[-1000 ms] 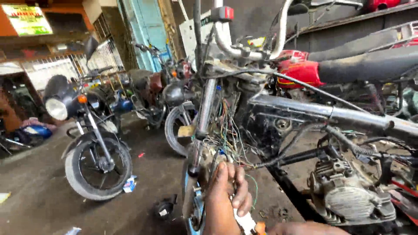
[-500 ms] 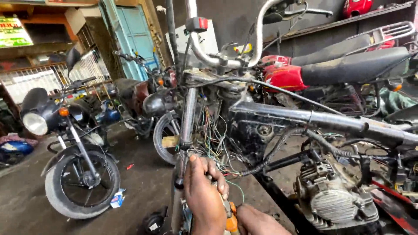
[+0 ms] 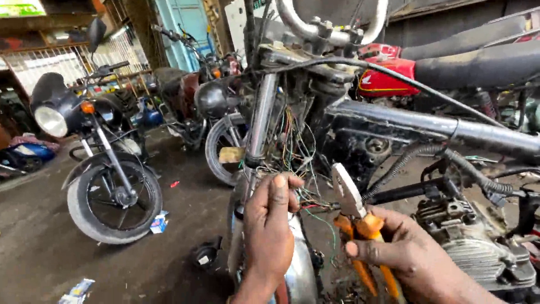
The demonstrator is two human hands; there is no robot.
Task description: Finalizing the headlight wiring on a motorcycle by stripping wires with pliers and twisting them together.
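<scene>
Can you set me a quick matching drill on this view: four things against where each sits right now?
Things:
1. pliers
2. wires
3. headlight
4. red tank

Places:
A. far left, on the parked bike
B. in the right hand, jaws up
C. upper right, behind the black frame tube
D. hanging beside the chrome fork, above the left hand

Pairs: 1-B, 2-D, 3-A, 4-C
</scene>
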